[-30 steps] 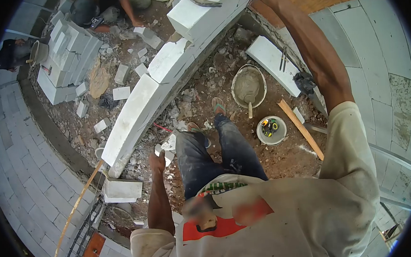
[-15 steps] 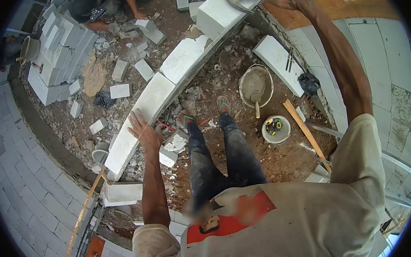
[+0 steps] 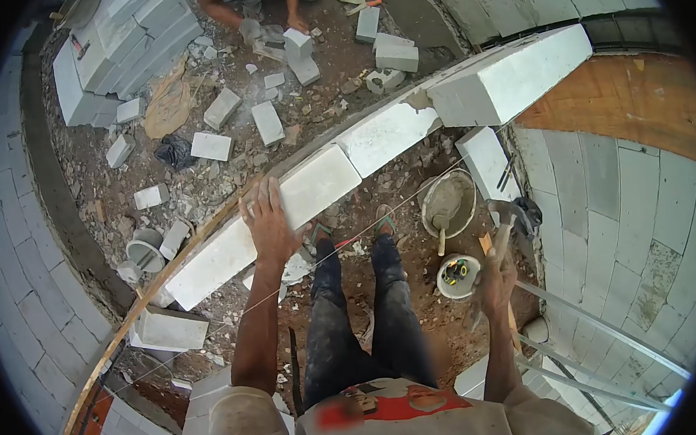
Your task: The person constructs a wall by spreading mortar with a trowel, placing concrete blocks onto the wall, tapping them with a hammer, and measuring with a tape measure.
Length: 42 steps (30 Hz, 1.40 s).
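My left hand point(image 3: 269, 222) lies with fingers spread on the top of a long white block point(image 3: 214, 264) in a row of blocks. Beside it in the row is another white block point(image 3: 320, 186). My right hand point(image 3: 494, 284) is wrapped round a hammer point(image 3: 507, 216), its head up, away from the blocks and slightly blurred. A thin string point(image 3: 338, 244) crosses diagonally close to my left wrist. Farther along the row, a taller white block point(image 3: 507, 84) rests beside grey mortar point(image 3: 420, 99).
A mortar bucket point(image 3: 468, 196) with a trowel point(image 3: 442, 242) and a smaller bucket point(image 3: 473, 285) of tools stand right of my feet. A wooden strip point(image 3: 153, 293) runs along the row. Beyond it, a co-worker's hand point(image 3: 296, 23) touches a small block. Stacked blocks point(image 3: 77, 94) stand far left.
My right hand has swung down and back from the far end of the row with the hammer. My left hand stays on the block. The view has shifted.
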Each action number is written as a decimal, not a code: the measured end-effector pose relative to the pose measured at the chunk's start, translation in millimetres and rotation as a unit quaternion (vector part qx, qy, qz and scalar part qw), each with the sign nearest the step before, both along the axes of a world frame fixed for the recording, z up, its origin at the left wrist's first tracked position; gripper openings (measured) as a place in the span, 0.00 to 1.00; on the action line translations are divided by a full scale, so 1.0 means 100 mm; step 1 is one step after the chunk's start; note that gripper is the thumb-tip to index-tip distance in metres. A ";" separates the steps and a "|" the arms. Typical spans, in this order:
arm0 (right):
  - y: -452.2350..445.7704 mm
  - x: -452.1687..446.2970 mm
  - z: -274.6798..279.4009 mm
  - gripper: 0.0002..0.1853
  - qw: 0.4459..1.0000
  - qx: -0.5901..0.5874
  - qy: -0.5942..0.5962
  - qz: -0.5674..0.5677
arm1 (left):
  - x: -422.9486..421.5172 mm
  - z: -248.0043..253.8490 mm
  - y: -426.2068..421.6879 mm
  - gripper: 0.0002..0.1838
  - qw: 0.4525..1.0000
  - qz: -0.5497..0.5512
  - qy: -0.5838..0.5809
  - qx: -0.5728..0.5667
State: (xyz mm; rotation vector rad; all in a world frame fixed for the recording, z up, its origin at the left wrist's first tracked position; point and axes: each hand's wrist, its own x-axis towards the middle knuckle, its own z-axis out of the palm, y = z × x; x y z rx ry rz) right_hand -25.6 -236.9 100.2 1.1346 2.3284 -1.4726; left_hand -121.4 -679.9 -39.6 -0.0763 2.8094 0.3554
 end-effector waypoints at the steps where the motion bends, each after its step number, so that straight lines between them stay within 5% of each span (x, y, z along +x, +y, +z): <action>1: -0.29 0.01 -0.14 0.17 0.998 -0.049 -0.029 -0.016 | 0.00 -0.05 -0.01 0.71 1.000 -0.001 0.010 0.009; 4: -0.58 0.32 -1.22 0.11 0.976 -0.178 -0.091 -0.081 | 0.01 -0.09 -0.02 0.69 1.000 0.011 0.004 0.001; 6: -0.99 0.18 -1.46 0.07 0.922 -0.305 -0.172 -0.168 | 0.01 -0.09 -0.01 0.67 1.000 0.024 0.005 0.003; 7: -1.03 0.26 -1.83 0.06 0.853 -0.421 -0.186 -0.248 | 0.01 -0.10 0.00 0.66 0.999 0.031 0.010 0.004; 8: -1.12 0.30 -2.08 0.06 0.853 -0.419 -0.189 -0.247 | 0.01 -0.12 -0.01 0.66 0.999 0.033 0.007 0.005; 10: -1.35 0.27 -2.42 0.09 0.603 -0.670 -0.125 -0.414 | 0.02 -0.16 -0.02 0.62 0.999 0.034 0.022 0.014; 11: -1.46 0.24 -2.48 0.09 0.604 -0.668 -0.127 -0.415 | 0.03 -0.18 -0.02 0.62 0.999 0.036 0.019 0.016; 13: -1.69 0.08 -2.51 0.11 0.518 -0.709 -0.126 -0.462 | 0.03 -0.20 -0.03 0.61 0.999 0.024 0.037 -0.005; 16: -1.99 -0.09 -2.48 0.13 0.567 -0.681 -0.073 -0.458 | 0.02 -0.19 -0.02 0.60 0.998 0.037 0.059 0.008; 17: -2.02 -0.13 -2.53 0.14 0.513 -0.714 -0.080 -0.470 | 0.03 -0.20 -0.03 0.60 0.998 0.038 0.058 0.009; 20: -2.25 -0.38 -2.34 0.16 0.565 -0.699 -0.046 -0.436 | 0.05 -0.27 -0.05 0.62 0.999 0.020 0.041 -0.015; 26: -2.29 -0.52 -2.33 0.18 0.562 -0.715 -0.066 -0.409 | 0.05 -0.25 -0.04 0.64 0.999 0.025 0.038 -0.016; 28: -2.26 -0.58 -2.34 0.18 0.540 -0.729 -0.073 -0.414 | 0.00 -0.18 -0.03 0.51 0.998 0.047 0.047 0.019; 30: -2.25 -0.58 -2.30 0.18 0.516 -0.741 -0.079 -0.422 | 0.01 -0.17 -0.02 0.51 0.998 0.048 0.047 0.019; 32: -2.28 -0.59 -2.25 0.18 0.599 -0.700 -0.076 -0.382 | 0.00 -0.18 -0.03 0.51 0.997 0.051 0.048 0.018; 35: -2.28 -0.64 -2.30 0.16 0.533 -0.730 -0.084 -0.419 | 0.00 -0.18 -0.02 0.52 0.997 0.049 0.051 0.016; 39: -2.27 -0.57 -2.37 0.13 0.573 -0.728 -0.054 -0.373 | 0.00 -0.18 0.00 0.53 0.996 0.062 0.059 0.026; 42: -2.29 -0.61 -2.33 0.11 0.524 -0.728 -0.065 -0.437 | 0.02 -0.20 0.02 0.54 0.996 0.062 0.058 0.029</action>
